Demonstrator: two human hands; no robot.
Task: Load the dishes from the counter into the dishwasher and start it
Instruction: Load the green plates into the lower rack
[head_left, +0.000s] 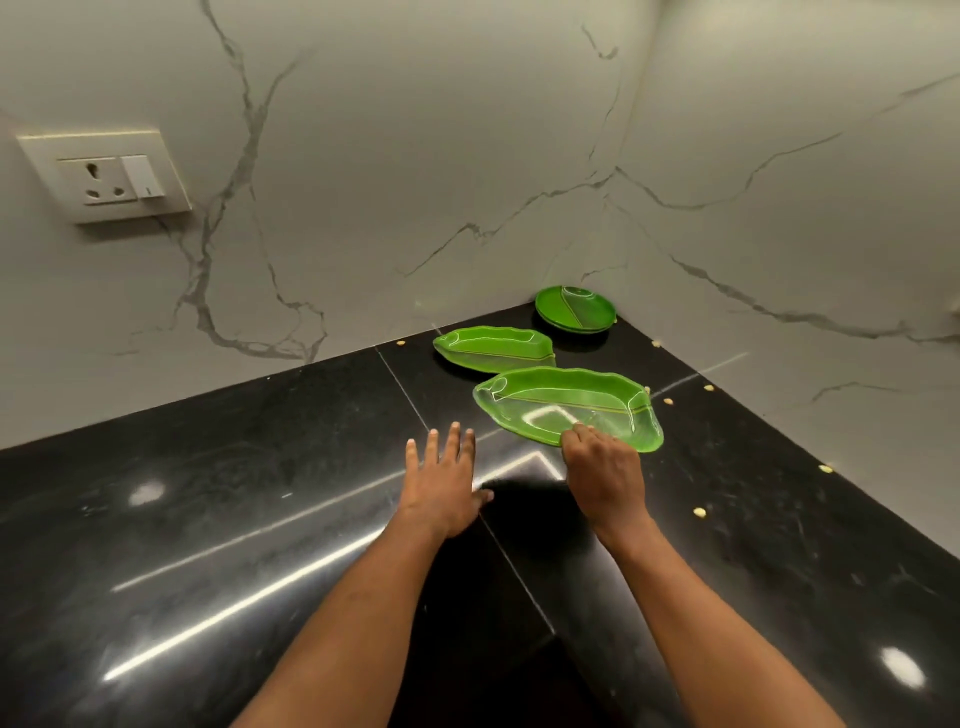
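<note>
On the glossy black surface (208, 519), the right hand (605, 475) curls its fingers over the near rim of the closest leaf-shaped green plate (566, 397). The left hand (441, 486) is just beside it, fingers straight and spread, holding nothing. A second leaf plate (493, 347) lies behind, and a stack of round green plates (575, 309) sits in the corner against the marble wall (415, 156).

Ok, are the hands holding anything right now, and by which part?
The right hand grips the nearest leaf-shaped green plate by its near rim. The left hand holds nothing, fingers straight over the black counter.
</note>
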